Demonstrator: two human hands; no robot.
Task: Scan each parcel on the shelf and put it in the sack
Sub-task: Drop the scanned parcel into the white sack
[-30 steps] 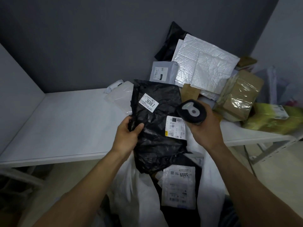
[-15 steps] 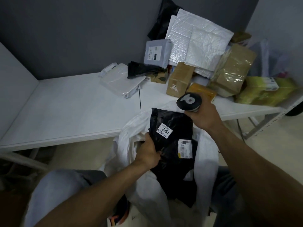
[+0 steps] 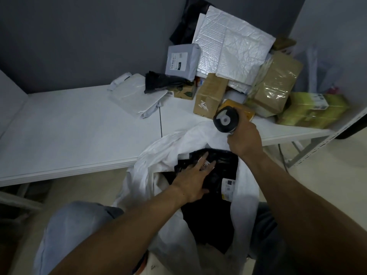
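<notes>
The stowing step is in hand: the black parcel (image 3: pixel 224 162) lies inside the mouth of the white sack (image 3: pixel 174 143), which gapes at six o'clock from the shelf (image 3: pixel 79 126) edge. The left hand (image 3: pixel 191 180) rests on it with fingers straight and spread, pressing rather than gripping. The right hand (image 3: pixel 245 140), at one o'clock of the sack's mouth, is curled tight round the scanner (image 3: pixel 226 120). More parcels lie heaped at one o'clock on the shelf — the cardboard box (image 3: pixel 210 96) nearest. Next, I judge, the left hand must lift clear and fetch one, label turned to the scanner.
</notes>
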